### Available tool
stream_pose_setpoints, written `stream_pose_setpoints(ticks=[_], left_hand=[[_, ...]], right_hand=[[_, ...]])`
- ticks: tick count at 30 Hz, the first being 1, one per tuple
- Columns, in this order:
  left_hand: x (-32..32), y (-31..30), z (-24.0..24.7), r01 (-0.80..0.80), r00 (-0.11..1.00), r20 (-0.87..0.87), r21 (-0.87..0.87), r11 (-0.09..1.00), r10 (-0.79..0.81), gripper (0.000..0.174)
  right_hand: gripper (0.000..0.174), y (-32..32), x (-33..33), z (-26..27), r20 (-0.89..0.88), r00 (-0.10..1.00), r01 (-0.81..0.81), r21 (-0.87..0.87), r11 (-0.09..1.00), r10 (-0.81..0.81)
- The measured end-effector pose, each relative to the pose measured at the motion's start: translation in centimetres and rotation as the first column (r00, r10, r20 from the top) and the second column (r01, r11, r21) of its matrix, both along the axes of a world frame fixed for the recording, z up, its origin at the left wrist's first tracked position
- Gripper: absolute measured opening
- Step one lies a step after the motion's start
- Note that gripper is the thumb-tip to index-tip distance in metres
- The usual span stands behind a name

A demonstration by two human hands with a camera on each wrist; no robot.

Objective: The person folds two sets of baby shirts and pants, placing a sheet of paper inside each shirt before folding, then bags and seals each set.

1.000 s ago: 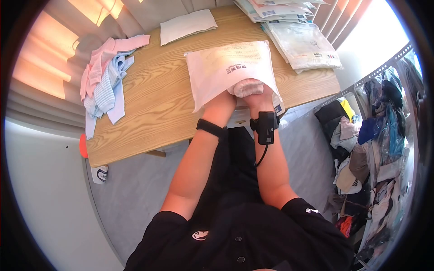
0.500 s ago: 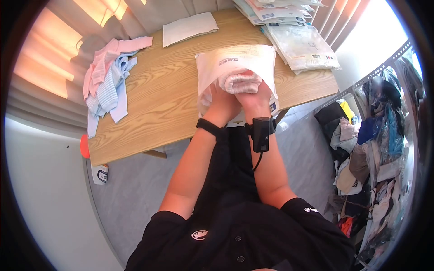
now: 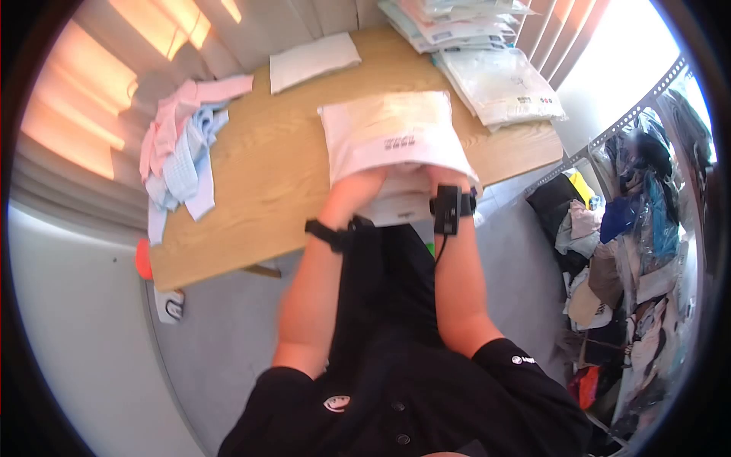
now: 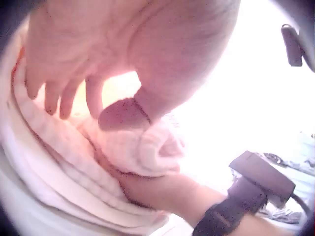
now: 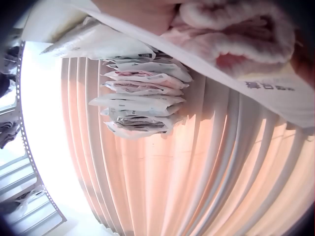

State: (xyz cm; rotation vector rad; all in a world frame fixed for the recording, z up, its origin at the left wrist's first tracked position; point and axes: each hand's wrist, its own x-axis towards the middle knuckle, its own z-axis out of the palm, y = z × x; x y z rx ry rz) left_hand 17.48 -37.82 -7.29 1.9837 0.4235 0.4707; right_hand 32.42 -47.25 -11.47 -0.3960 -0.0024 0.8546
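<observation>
A white printed bag (image 3: 392, 126) lies at the table's front edge, its mouth toward me and both hands inside it. In the left wrist view, a folded pink-and-white striped cloth garment (image 4: 135, 152) sits in soft thick layers. My left hand (image 4: 128, 54) is over it, fingers apart and reaching down, thumb against the roll. From below, my right hand (image 3: 445, 177) goes in among the folds and grips the garment, its fingers hidden by cloth. The right wrist view shows the rolled end (image 5: 241, 42) beside the bag's printed side.
Pink (image 3: 171, 118) and light blue baby clothes (image 3: 183, 171) lie at the table's left. A folded white sheet (image 3: 314, 62) is at the back. Stacked packaged bags (image 3: 506, 91) fill the back right corner. A rack of clothes and caps (image 3: 632, 251) stands on the right.
The bag's upper side has come down over the rolled garment, which showed at the mouth before. Both hands are now deeper inside, and the left has shifted left.
</observation>
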Motion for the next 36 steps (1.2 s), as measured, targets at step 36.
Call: stream_pose_setpoints(ticks=[36], left_hand=[[1.4,-3.8,-1.0,-0.357,0.913,0.326,0.342,0.869,0.246,0.019]], right_hand=[[0.021,-4.4,-5.2,5.4,0.902,0.420,0.577,-0.347,0.739,0.096]])
